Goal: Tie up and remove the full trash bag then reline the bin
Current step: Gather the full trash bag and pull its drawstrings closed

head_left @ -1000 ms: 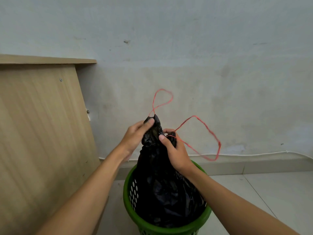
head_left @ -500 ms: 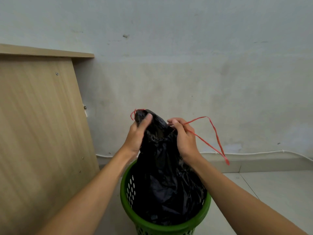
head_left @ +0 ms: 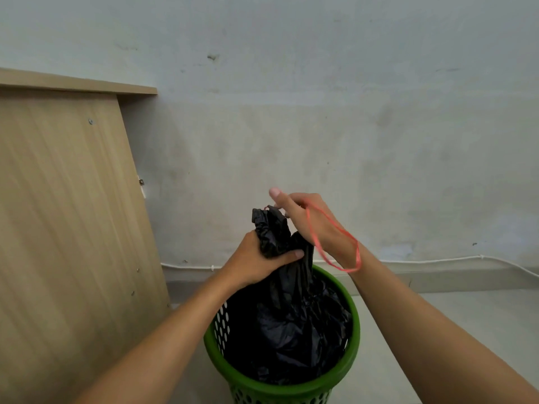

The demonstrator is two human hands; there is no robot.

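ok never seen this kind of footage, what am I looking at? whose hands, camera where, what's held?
No robot here: a person's two bare hands, filmed by a wide-angle camera worn on their head, looking forward and down. The left hand squeezes the gathered neck of a crinkled black plastic trash bag, which sits in a round green perforated plastic bin on the floor. The right hand is at the bag's top, pinching a thin red drawstring loop that hangs past its wrist. A light wooden panel stands to the left.

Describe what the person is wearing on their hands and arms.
Nothing shows: the left hand and right hand are bare, without gloves, rings or a watch. Both forearms are uncovered as far as the frame reaches, with no sleeve in view.
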